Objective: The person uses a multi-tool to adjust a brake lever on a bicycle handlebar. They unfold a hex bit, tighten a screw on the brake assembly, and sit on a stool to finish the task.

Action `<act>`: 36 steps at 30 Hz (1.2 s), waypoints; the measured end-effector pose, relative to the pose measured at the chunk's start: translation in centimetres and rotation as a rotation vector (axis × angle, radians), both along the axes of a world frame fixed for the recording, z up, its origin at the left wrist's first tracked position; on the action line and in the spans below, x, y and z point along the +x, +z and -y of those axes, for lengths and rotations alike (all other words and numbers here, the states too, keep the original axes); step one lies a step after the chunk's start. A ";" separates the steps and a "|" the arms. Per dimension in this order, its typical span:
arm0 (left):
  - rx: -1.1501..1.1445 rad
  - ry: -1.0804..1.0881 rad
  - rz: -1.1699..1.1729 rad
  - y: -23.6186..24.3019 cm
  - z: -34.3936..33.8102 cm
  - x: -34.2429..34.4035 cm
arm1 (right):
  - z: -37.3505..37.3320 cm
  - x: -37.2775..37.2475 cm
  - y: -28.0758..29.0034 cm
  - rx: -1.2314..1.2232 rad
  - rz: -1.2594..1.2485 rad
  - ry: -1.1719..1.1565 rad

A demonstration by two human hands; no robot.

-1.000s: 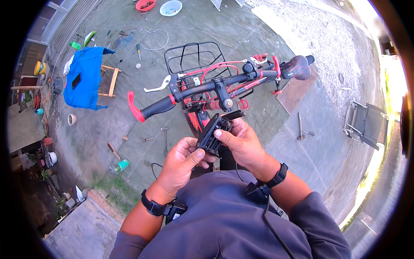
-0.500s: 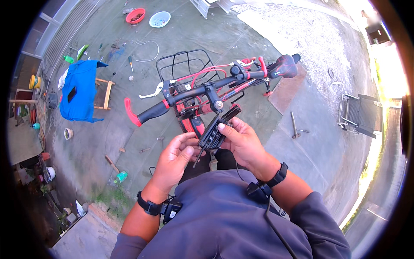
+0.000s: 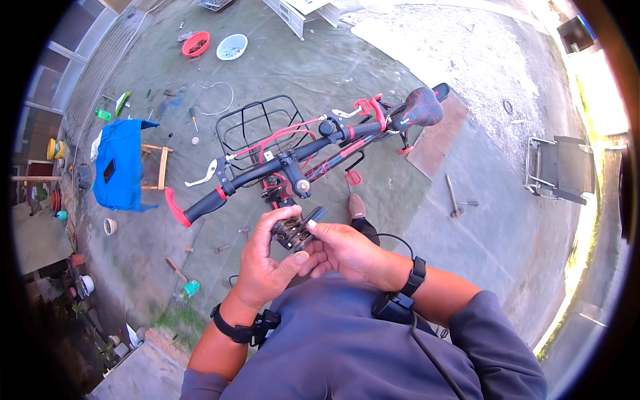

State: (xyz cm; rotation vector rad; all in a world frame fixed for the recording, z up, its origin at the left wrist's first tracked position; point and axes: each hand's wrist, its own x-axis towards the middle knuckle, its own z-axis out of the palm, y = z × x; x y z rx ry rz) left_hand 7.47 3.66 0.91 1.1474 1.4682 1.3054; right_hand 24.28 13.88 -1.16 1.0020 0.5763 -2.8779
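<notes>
Head view: my grey top [image 3: 333,340] was nearest, with a black strap on each wrist. Ahead of it, at twelve o'clock, both hands met around a dark metal part [image 3: 292,233] with ribbed, coil-like pieces. My left hand [image 3: 263,260] was half curled about its left side, fingers over the far edge and thumb at the near one. My right hand [image 3: 347,250] pressed its thumb to the part's right side, its other fingers bent in below; how firmly either gripped, I could not tell. A shoe [image 3: 357,206] showed at two o'clock from the part. Just beyond, at twelve, stood the bicycle's black handlebar [image 3: 257,175], and its saddle [image 3: 421,108] lay between one and two. Farther out, a hammer [image 3: 455,200] rested on the ground between two and three, and a blue cloth [image 3: 120,160] with a phone [image 3: 109,169] on it sat at ten. Farthest, toward eleven, were a red basin [image 3: 203,37] and a pale blue basin [image 3: 232,47].
</notes>
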 end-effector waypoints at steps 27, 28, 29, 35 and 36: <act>-0.334 1.131 0.250 1.3 -2.2 -4.2 | -13.3 -5.9 -5.1 1.741 -0.375 0.254; -0.344 1.130 0.240 1.1 -2.2 -4.4 | -12.7 -7.1 -5.3 1.766 -0.410 0.210; -0.350 1.124 0.236 0.8 -2.6 -4.5 | -12.3 -8.2 -5.7 1.796 -0.439 0.168; -0.361 1.032 0.022 -1.6 -3.1 -4.1 | -10.7 -11.6 -7.6 1.803 -0.399 0.169; -0.384 1.029 -0.022 -1.7 -3.3 -4.0 | -10.6 -11.8 -7.7 1.794 -0.393 0.182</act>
